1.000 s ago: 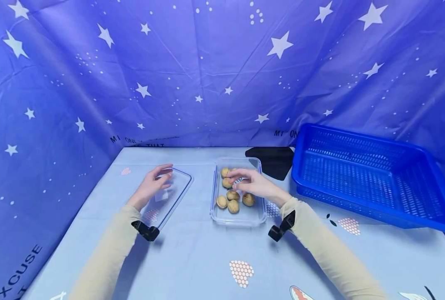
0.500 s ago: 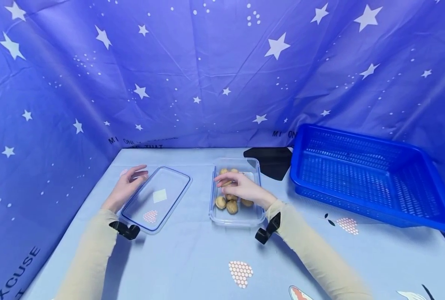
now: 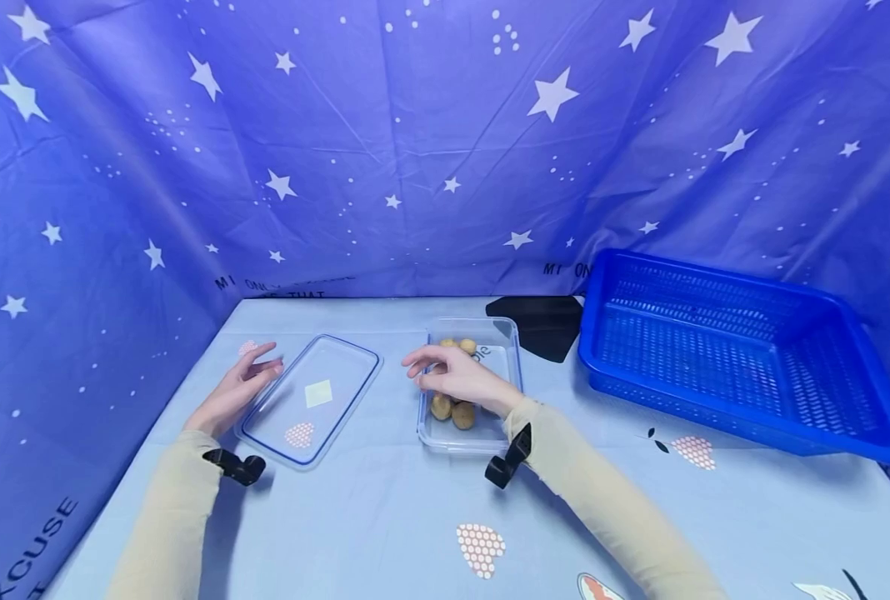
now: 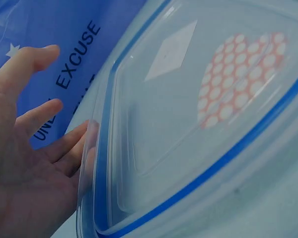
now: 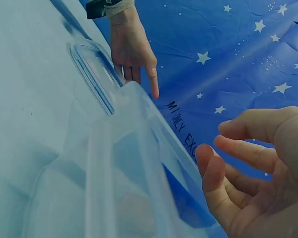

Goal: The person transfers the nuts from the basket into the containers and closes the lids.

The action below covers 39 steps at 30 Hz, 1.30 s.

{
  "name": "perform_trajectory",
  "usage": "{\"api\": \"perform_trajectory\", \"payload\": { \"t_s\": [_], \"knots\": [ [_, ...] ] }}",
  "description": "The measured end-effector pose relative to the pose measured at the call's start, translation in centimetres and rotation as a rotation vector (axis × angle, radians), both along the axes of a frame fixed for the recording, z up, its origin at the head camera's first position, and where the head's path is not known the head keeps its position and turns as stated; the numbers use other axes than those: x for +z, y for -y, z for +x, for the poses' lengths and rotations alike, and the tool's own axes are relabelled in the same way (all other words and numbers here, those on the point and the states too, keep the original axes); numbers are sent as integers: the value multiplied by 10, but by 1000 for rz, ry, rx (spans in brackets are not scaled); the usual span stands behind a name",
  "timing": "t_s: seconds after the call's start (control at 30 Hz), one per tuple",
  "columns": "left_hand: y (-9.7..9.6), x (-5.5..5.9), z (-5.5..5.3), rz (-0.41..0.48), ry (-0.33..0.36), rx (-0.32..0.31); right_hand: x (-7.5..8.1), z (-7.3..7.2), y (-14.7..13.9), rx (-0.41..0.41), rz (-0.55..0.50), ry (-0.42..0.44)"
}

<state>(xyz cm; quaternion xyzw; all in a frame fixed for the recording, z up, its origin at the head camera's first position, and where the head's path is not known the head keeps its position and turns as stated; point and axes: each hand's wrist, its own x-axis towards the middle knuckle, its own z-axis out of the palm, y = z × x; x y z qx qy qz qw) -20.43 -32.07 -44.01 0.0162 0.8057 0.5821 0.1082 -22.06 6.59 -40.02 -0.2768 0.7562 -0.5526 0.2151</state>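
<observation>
A clear plastic box (image 3: 482, 432) on the table holds several walnuts (image 3: 463, 415), some hidden beneath my right hand (image 3: 463, 377). That hand is over the box, fingers loosely bent and apart, with nothing between them; its fingertips reach past the box's left side. Left of the box lies its clear lid (image 3: 351, 354) with a blue seal. My left hand (image 3: 229, 393) is at the lid's left edge, fingers relaxed and holding nothing. In the left wrist view, some fingers (image 4: 69, 146) are beside the lid's rim; I cannot tell whether they touch it.
A blue perforated plastic basket (image 3: 685, 412) stands at the right. A small pale square (image 3: 318, 393) shows at the lid's middle. A starry blue curtain (image 3: 415, 125) surrounds the table's back and left. The pale blue tablecloth (image 3: 370, 517) has printed hearts.
My left hand has moved left, from over the lid to its left edge. My right hand has shifted left across the box, uncovering its back right part and some lettering there.
</observation>
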Motion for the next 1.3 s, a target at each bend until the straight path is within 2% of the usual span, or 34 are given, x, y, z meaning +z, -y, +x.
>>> {"api": "perform_trajectory", "payload": {
  "t_s": [0.2,0.4,0.53,0.73,1.0,1.1,1.3],
  "knots": [
    [2,-1,0,-23,14,-25,6,0,14,15,22,24],
    [3,-2,0,46,49,-23,9,5,32,53,30,34],
    [4,-2,0,54,55,-36,9,9,49,43,82,-1],
    [5,-2,-1,69,57,-76,5,16,69,-32,136,25],
    [4,-3,-2,83,71,-90,-2,29,90,-158,206,35],
    [5,-3,-2,93,76,-89,-6,32,98,-179,240,-6],
    [7,-6,-3,83,96,-81,-18,36,111,-197,365,-162]
  ]
}}
